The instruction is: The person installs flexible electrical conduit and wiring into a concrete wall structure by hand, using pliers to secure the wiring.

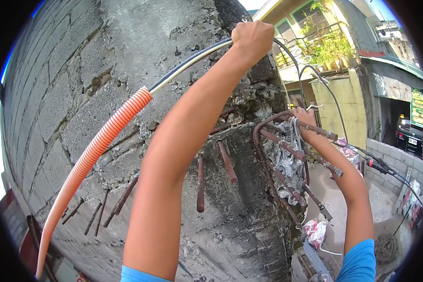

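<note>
I had the left hand (252,37) up at twelve o'clock, its fingers clenched tight round the cable (192,61), a bundle of black and pale wires that curved down toward nine o'clock and ran into a ribbed orange conduit (87,157). That conduit hung in a long bend against the rough concrete column (174,28), ending low at seven o'clock. Past my fist, thin black wires (333,101) looped on toward three o'clock. The right hand (303,117) sat at about two o'clock on the rusted rebar (286,148), which jutted bent from the broken concrete; its fingers were curled among the bars and a pale wire, though I could not tell exactly what they gripped. A block wall (47,89) filled the nine o'clock side.
</note>
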`<move>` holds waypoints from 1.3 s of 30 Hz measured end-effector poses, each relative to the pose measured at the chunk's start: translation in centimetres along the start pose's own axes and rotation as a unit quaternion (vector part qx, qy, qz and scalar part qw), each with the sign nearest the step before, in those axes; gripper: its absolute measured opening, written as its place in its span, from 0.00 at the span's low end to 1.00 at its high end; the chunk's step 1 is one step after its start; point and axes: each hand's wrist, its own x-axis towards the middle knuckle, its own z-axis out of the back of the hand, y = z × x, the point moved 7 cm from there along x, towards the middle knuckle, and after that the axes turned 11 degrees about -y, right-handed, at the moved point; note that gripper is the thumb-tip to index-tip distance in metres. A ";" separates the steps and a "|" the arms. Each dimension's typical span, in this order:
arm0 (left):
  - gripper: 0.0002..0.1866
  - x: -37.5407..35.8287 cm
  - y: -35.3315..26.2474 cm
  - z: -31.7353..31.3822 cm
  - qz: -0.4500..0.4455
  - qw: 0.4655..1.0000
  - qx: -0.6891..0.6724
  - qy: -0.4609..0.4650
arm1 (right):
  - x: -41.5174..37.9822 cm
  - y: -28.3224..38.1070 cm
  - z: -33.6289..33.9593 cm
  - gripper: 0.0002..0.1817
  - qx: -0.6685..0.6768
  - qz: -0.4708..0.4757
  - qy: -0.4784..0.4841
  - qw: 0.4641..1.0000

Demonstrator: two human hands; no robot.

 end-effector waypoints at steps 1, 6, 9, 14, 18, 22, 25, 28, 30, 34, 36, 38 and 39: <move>0.12 0.0 -0.1 -0.1 -0.002 1.000 0.000 -0.010 | 0.3 0.3 1.0 0.11 0.009 -0.010 0.038 0.999; 0.15 -0.3 -0.4 0.4 0.001 1.000 -0.016 -0.025 | 0.5 -3.9 -0.5 0.13 0.397 -0.116 0.103 0.905; 0.16 0.0 -0.4 0.3 -0.010 1.000 0.012 -0.023 | -0.6 -4.0 0.6 0.13 0.597 -0.193 0.045 0.777; 0.17 0.7 0.0 1.0 0.003 0.999 0.010 -0.035 | -1.4 -5.9 1.9 0.07 0.669 -0.216 -0.084 0.706; 0.17 0.6 0.2 1.3 0.012 0.998 0.002 -0.054 | -1.4 -6.1 1.5 0.09 0.804 -0.185 0.051 0.563; 0.16 0.0 0.1 1.2 0.008 1.000 0.011 -0.027 | -2.5 -5.8 3.7 0.09 0.458 -0.219 -0.039 0.861; 0.16 -0.1 0.1 1.1 0.008 1.000 0.006 -0.026 | -3.2 -5.5 4.6 0.12 0.234 -0.155 -0.249 0.927; 0.15 -0.1 0.0 1.2 0.010 1.000 0.007 -0.027 | -3.6 -7.3 3.6 0.16 0.315 -0.277 -0.297 0.858; 0.15 -0.1 0.2 1.1 0.008 0.999 0.007 -0.038 | -3.9 -8.4 3.6 0.18 0.363 -0.358 -0.269 0.817; 0.15 -0.1 0.2 0.7 0.005 0.999 0.010 -0.043 | -2.6 -11.1 -0.6 0.15 0.557 -0.404 -0.181 0.703; 0.15 0.2 0.3 0.6 -0.002 0.999 0.009 -0.046 | -2.0 -10.4 0.3 0.14 0.700 -0.390 -0.182 0.569; 0.15 0.1 0.1 0.8 -0.003 0.999 -0.007 -0.051 | -0.9 -9.4 1.3 0.13 0.788 -0.368 -0.158 0.468; 0.15 0.1 0.0 0.8 -0.005 0.998 -0.015 -0.054 | -0.7 -8.8 1.8 0.14 0.795 -0.373 -0.154 0.453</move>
